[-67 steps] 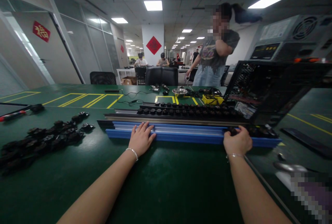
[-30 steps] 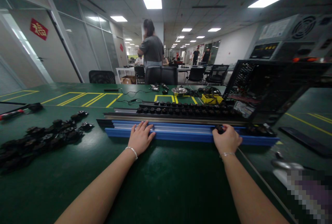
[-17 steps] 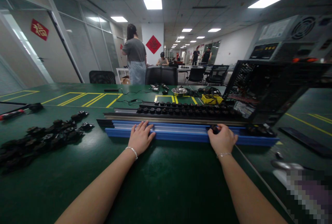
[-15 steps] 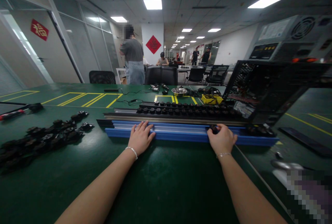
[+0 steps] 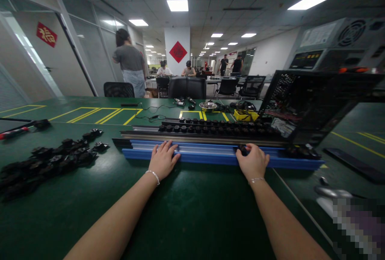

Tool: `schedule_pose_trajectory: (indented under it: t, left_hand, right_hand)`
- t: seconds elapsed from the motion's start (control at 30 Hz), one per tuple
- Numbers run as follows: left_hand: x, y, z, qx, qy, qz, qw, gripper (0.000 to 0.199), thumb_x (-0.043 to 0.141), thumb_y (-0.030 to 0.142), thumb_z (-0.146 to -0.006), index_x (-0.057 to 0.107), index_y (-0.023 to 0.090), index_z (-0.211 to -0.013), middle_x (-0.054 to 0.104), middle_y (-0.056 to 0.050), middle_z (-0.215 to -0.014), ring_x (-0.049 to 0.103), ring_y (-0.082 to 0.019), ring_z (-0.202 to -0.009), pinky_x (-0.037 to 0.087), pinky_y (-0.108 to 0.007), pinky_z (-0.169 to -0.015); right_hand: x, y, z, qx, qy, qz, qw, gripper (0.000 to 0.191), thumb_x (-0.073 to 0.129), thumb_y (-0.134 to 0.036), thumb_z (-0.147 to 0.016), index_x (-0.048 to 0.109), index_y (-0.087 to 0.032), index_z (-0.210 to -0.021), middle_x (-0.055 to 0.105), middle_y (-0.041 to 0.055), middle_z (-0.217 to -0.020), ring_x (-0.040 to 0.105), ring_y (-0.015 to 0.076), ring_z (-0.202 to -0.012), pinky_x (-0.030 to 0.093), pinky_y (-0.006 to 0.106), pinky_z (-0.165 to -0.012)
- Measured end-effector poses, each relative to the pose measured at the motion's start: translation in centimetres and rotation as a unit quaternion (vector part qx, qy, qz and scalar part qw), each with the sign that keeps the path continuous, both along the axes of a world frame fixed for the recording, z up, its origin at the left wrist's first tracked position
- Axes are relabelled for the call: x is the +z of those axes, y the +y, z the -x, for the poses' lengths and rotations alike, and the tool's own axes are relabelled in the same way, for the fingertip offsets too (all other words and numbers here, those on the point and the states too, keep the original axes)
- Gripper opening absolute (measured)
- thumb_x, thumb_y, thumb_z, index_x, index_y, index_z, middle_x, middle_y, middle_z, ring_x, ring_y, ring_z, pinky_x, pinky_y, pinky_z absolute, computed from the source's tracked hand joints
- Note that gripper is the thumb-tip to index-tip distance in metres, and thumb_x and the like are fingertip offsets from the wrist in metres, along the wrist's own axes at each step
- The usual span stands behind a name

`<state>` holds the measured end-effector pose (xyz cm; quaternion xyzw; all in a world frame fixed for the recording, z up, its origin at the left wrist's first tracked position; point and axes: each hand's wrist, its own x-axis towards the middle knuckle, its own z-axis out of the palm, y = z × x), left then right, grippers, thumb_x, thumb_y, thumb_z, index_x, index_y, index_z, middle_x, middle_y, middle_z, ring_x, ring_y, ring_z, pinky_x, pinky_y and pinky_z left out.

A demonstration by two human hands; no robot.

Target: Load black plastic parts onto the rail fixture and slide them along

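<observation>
A long blue rail with a channel along it lies across the green table in front of me. My left hand rests on its left part, fingers spread over the channel and holding nothing. Toward the right, my right hand pinches a small black part at the channel; its exact kind is not clear. More black parts sit in the rail's right end. Just behind lie dark rails, and farther back a row of black parts stands in another rail.
Loose black parts are heaped at the left, near a red-handled tool. An open computer case stands at the right. Beyond the rails are a metal bowl and a yellow tray. A person stands past the table.
My right hand has slid a little to the left along the blue rail with the small black part. My left hand has stayed put. The standing person has moved left.
</observation>
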<state>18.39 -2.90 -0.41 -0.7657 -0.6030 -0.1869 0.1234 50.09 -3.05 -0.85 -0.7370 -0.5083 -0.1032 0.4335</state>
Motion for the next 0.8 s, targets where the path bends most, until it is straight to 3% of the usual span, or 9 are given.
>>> schedule_pose_trajectory:
  t: [0.5, 0.8]
  left_hand:
    - [0.32, -0.20, -0.15, 0.003, -0.004, 0.007, 1.000, 0.043, 0.032, 0.048, -0.086, 0.050, 0.030, -0.121, 0.043, -0.003, -0.136, 0.034, -0.023, -0.126, 0.023, -0.045, -0.103]
    - [0.24, -0.19, -0.14, 0.001, 0.000, 0.002, 1.000, 0.043, 0.031, 0.048, -0.086, 0.050, 0.030, -0.120, 0.043, -0.003, -0.136, 0.034, -0.023, -0.126, 0.023, -0.045, -0.103]
  right_hand:
    - [0.30, -0.18, 0.87, 0.028, -0.006, 0.012, 1.000, 0.034, 0.049, -0.040, -0.069, 0.050, -0.018, -0.095, 0.061, 0.0087, -0.091, 0.050, 0.0259, -0.096, 0.016, 0.053, -0.097]
    - [0.25, -0.05, 1.08, 0.041, 0.008, 0.028, 0.999, 0.033, 0.049, -0.043, -0.070, 0.049, -0.019, -0.093, 0.062, 0.0071, -0.089, 0.055, 0.0228, -0.084, 0.014, 0.054, -0.097]
